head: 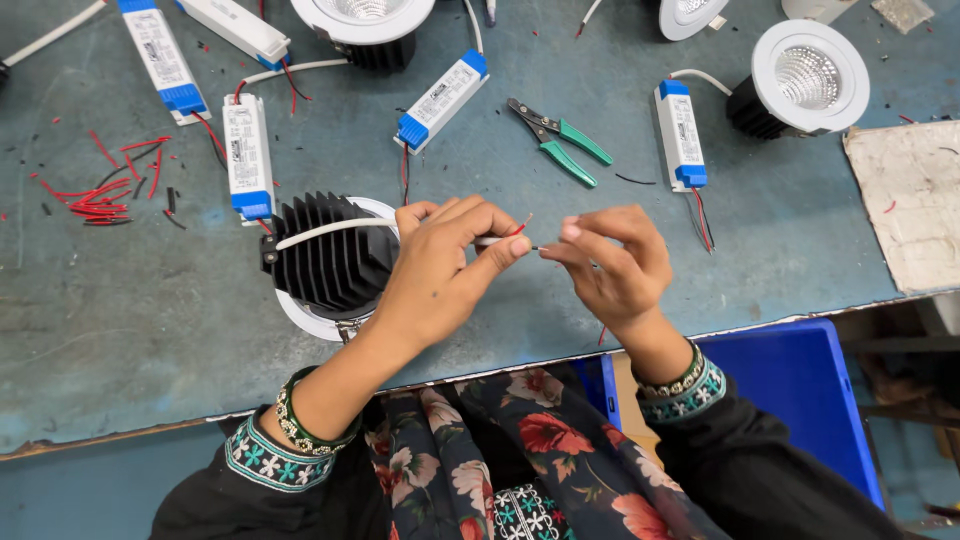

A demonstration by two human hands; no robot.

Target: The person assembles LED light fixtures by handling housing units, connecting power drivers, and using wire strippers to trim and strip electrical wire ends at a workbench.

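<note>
While the left hand pinches the white cable with its red wire end, the right hand pinches a thin wire tip, above the counter. Five white driver boxes, four round lights and one green pliers lie around.

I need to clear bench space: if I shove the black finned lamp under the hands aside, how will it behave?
The black finned lamp looks like solid ribbed metal, so probably heavy for its size. It rests face-down on its wide white rim, so tipping seems unlikely. Its white cable runs to the left hand, so it would likely tug.
</note>
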